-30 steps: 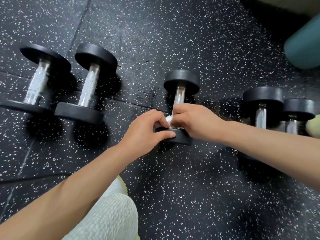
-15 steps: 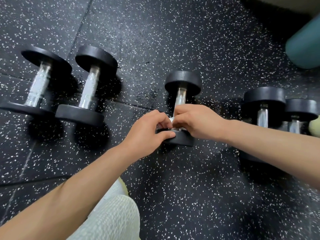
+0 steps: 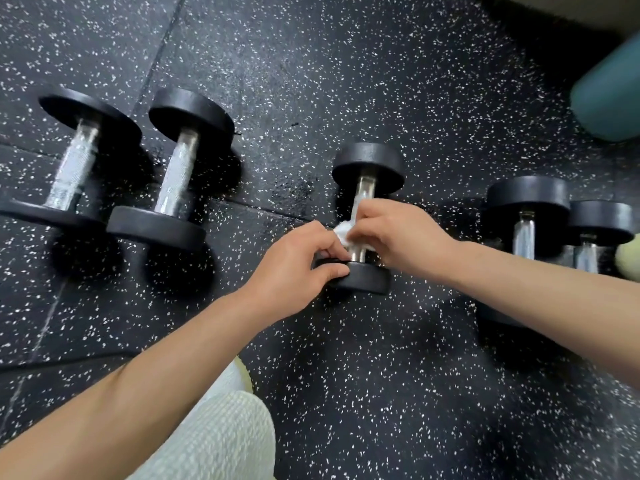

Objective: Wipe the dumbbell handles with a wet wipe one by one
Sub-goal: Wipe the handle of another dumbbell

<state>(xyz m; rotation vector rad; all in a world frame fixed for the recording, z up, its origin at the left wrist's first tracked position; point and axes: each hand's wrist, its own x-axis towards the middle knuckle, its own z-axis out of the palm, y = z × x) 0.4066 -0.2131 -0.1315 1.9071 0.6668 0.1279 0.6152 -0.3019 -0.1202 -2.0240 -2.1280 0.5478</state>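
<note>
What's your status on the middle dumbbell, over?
Left hand steadying near plate of middle dumbbell. Right hand pressing wet wipe on handle. Nothing in the way.

A black rubber floor point(image 3: 381, 81) flecked with white fills the view. A teal cylinder point(image 3: 606, 95) lies at the upper right; a yellow-green ball point(image 3: 628, 252) shows at the right edge.

We're in a gym here: black speckled rubber floor tiles point(image 3: 381, 81) underfoot and dumbbells point(image 3: 173, 171) lined up in a row across them.
</note>
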